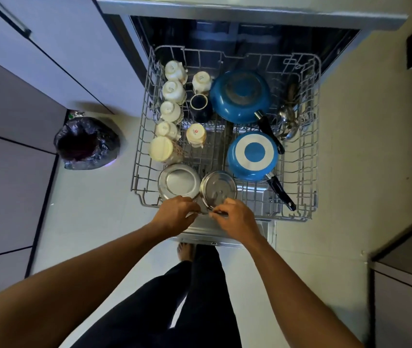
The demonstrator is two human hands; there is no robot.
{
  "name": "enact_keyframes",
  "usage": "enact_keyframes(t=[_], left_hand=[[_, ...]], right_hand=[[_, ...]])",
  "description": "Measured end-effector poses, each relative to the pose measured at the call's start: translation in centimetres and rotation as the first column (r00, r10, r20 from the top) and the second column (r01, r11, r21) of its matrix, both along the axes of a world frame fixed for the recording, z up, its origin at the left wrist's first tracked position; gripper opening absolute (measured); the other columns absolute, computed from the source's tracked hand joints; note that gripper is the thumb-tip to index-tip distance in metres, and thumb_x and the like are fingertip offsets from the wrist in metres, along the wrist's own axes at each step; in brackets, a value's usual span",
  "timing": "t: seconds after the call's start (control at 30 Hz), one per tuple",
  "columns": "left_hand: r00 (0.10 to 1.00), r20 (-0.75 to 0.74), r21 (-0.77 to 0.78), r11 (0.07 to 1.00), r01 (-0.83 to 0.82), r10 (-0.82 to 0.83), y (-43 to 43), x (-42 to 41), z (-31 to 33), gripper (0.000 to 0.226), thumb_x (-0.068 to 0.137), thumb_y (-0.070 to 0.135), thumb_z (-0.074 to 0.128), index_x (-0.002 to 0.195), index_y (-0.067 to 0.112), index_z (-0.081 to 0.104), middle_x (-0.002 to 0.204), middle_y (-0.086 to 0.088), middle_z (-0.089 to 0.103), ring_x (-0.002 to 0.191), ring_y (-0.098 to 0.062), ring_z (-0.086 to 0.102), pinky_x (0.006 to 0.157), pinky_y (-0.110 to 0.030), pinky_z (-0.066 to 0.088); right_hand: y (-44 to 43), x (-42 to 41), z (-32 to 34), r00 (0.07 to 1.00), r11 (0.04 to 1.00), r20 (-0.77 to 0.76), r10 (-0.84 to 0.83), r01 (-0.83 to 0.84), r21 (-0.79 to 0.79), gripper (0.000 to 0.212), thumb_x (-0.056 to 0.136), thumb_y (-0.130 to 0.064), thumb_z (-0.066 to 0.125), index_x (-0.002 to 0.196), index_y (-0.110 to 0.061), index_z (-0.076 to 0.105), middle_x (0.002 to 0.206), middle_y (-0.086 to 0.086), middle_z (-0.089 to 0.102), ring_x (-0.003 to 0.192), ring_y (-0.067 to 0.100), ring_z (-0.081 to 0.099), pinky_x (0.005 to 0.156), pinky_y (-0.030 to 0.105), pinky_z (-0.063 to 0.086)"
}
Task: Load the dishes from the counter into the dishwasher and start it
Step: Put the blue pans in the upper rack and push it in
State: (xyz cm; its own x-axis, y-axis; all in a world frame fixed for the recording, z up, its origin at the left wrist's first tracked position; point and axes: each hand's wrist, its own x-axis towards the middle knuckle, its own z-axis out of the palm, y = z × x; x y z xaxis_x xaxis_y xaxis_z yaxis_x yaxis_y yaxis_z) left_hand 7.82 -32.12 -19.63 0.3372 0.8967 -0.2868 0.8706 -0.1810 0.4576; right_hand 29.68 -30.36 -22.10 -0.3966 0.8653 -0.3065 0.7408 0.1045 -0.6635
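Rack (309, 146) is pulled out over the open door (215, 236), with the person standing at its front edge. Left hand (177, 212) and right hand (236, 218) meet at the front rim, fingers curled, both pinching a thin steel piece (206, 214). It's probably a plate seen edge-on, but it could be rack wire; too blurred to say. It sits just in front of the steel bowl (179, 182) and steel lid (218, 189), which touch each other in the front row.

Already loaded:
- cups (173, 91) upside down along the left side
- dark mug (199, 104) beside them
- big pan (240, 96) at the back
- small pan (251, 156) mid-right, its handle running toward the front right corner
- ladle (287, 121) on the right

No surface with dishes is in view, so I can't judge how many are left.

Step in hand looks like seating that piece in the front row. To do it well:
- keep it upright and guide it down between tines with both hands, rather than dropping it
- leave a gap from the bowl and lid so water can reach both faces
- keep it clear of the small pan's handle
- check nothing pokes past the front rim or below the wire, or the rack may jam when sliding in
- let go only once it stands on its own

The front row is crowded, so a nudge could tip the lid. Steel on steel is slippery and will clatter if let go early.

The bin bag (86, 143) on the floor to the left is out of the way.
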Motion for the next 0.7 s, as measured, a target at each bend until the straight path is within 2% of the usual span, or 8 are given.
enact_keyframes(t=[0.1, 0.2, 0.3, 0.4, 0.57, 0.63, 0.7], left_hand=[[1.000, -0.012, 0.072, 0.997, -0.009, 0.010, -0.3, 0.5, -0.1, 0.010, 0.089, 0.022, 0.070, 0.097, 0.020, 0.075, 0.086, 0.000, 0.071, 0.075, -0.020, 0.064, 0.058, -0.030, 0.051], [1.000, -0.027, 0.105, 0.995, 0.004, -0.001, -0.4, 0.7, 0.0, 0.009, 0.087, 0.018, 0.073, 0.095, 0.018, 0.077, 0.081, -0.001, 0.070, 0.070, -0.022, 0.063, 0.054, -0.030, 0.050], [0.999, -0.037, 0.129, 0.992, 0.017, -0.012, -0.2, 0.7, 0.1, 0.008, 0.083, 0.015, 0.076, 0.091, 0.018, 0.078, 0.076, 0.001, 0.069, 0.067, -0.021, 0.062, 0.050, -0.028, 0.047], [0.998, -0.061, 0.144, 0.989, 0.020, -0.011, -0.1, 0.9, -0.2, 0.010, 0.082, 0.011, 0.077, 0.089, 0.018, 0.077, 0.077, 0.001, 0.068, 0.066, -0.020, 0.061, 0.050, -0.030, 0.050], [0.982, -0.092, 0.111, 0.978, 0.174, -0.164, 0.6, 0.1, -0.5, 0.011, 0.088, 0.013, 0.071, 0.098, 0.018, 0.072, 0.084, 0.000, 0.067, 0.071, -0.018, 0.062, 0.051, -0.030, 0.051], [0.969, -0.100, 0.106, 0.966, 0.236, -0.226, 1.7, -0.8, 0.0, 0.009, 0.088, 0.017, 0.071, 0.097, 0.018, 0.071, 0.084, 0.000, 0.066, 0.071, -0.017, 0.061, 0.048, -0.026, 0.047], [0.968, -0.124, 0.116, 0.966, 0.231, -0.217, 2.9, -1.1, 0.5, 0.006, 0.086, 0.018, 0.071, 0.093, 0.019, 0.072, 0.081, -0.001, 0.065, 0.069, -0.018, 0.061, 0.046, -0.025, 0.042]], right_hand=[[-0.6, 0.1, -0.2, 0.999, 0.999, 0.042, -0.013, 0.011, 0.052, 0.025, 0.090, -0.044, 0.070, 0.106, -0.026, 0.077, 0.095, -0.005, 0.063, 0.089, 0.009, 0.047, 0.068, 0.026, 0.038], [-1.0, -0.1, -0.6, 0.996, 0.995, 0.088, -0.030, 0.021, 0.101, 0.024, 0.090, -0.045, 0.068, 0.105, -0.028, 0.077, 0.092, -0.007, 0.061, 0.086, 0.008, 0.046, 0.066, 0.025, 0.036], [-1.3, 0.0, -1.0, 0.994, 0.986, 0.113, 0.003, -0.022, 0.167, 0.027, 0.093, -0.049, 0.060, 0.104, -0.029, 0.075, 0.088, -0.008, 0.059, 0.082, 0.012, 0.050, 0.063, 0.028, 0.042], [-0.7, 0.5, -1.5, 0.990, 0.976, 0.118, 0.074, -0.096, 0.195, 0.031, 0.095, -0.052, 0.050, 0.103, -0.031, 0.072, 0.088, -0.008, 0.056, 0.081, 0.012, 0.050, 0.061, 0.030, 0.047], [0.1, 1.1, -2.1, 0.992, 0.962, 0.045, 0.116, -0.124, 0.243, 0.029, 0.097, -0.047, 0.052, 0.096, -0.027, 0.073, 0.081, -0.007, 0.058, 0.072, 0.013, 0.054, 0.052, 0.031, 0.049], [0.7, 1.0, -2.2, 0.992, 0.962, -0.007, 0.129, -0.124, 0.244, 0.030, 0.095, -0.046, 0.054, 0.094, -0.025, 0.075, 0.078, -0.005, 0.059, 0.070, 0.014, 0.056, 0.051, 0.032, 0.049], [2.1, 0.7, -2.0, 0.988, 0.961, -0.036, 0.148, -0.135, 0.242, 0.029, 0.094, -0.047, 0.056, 0.093, -0.025, 0.076, 0.076, -0.005, 0.060, 0.069, 0.015, 0.058, 0.051, 0.031, 0.049]])
